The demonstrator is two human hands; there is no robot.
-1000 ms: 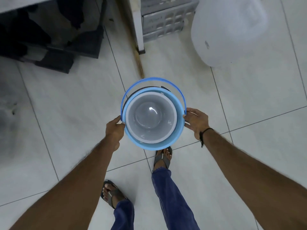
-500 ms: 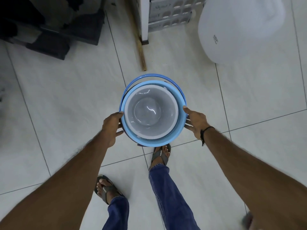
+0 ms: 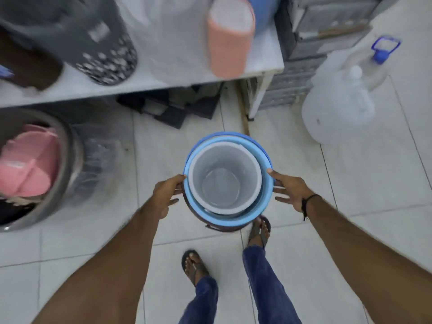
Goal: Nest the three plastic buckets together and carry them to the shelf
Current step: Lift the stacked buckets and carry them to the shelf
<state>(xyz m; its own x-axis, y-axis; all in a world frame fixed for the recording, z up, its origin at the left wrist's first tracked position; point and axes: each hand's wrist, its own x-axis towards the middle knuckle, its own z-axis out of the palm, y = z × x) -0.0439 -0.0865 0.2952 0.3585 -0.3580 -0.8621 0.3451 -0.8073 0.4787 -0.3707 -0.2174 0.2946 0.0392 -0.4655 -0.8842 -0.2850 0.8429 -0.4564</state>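
I count the nesting as done: the white bucket (image 3: 225, 176) sits inside the blue bucket (image 3: 265, 183), and a dark rim (image 3: 219, 228) showing below the blue one looks to me like the third, outermost bucket. I hold the stack in the air over the floor (image 3: 350, 183), between my two hands. My left hand (image 3: 167, 195) presses against the left side of the stack, fingers wrapped on its wall below the blue rim. My right hand (image 3: 288, 191) presses the right side with fingers spread flat, more clamping than hooking.

What is left is the carry and the set-down. The shelf (image 3: 264, 64) stands just ahead, above the stack, already crowded with a grey basket (image 3: 93, 43) and a pink container (image 3: 230, 36); a free spot is hard to make out through the blur. A water jug (image 3: 339, 108) stands on the floor to the right. I judge the task well past halfway, with the lift onto the shelf not yet done.
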